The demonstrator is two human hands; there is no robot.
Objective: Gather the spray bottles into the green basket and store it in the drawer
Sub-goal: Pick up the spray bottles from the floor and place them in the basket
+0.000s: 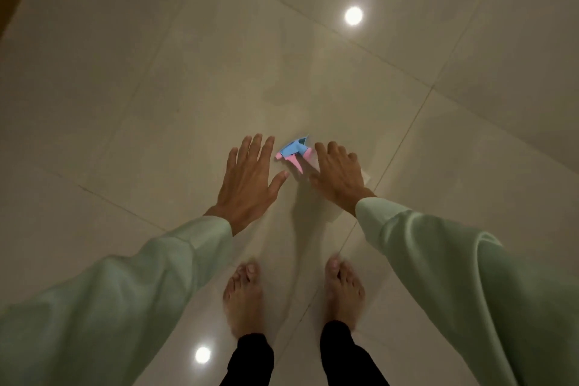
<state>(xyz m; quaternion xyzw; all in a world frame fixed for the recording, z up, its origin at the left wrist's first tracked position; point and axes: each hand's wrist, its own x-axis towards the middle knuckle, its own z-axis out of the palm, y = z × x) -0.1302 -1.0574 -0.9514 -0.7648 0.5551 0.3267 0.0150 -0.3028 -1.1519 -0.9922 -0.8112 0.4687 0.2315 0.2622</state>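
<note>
Pale floor tiles (156, 103) carry one spray bottle (294, 153), standing between a spread, empty left hand (247, 178) and right hand (338, 172), open, reaching; basket and drawer unseen, gathering seemingly barely begun.

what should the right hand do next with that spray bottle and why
Probably close the right hand around the spray bottle body. The fingers look spread over it rather than gripping, the left hand is open beside it, and no basket is in view.

spray bottle (294, 153) btwn both hands, above feet (242, 294).
</note>
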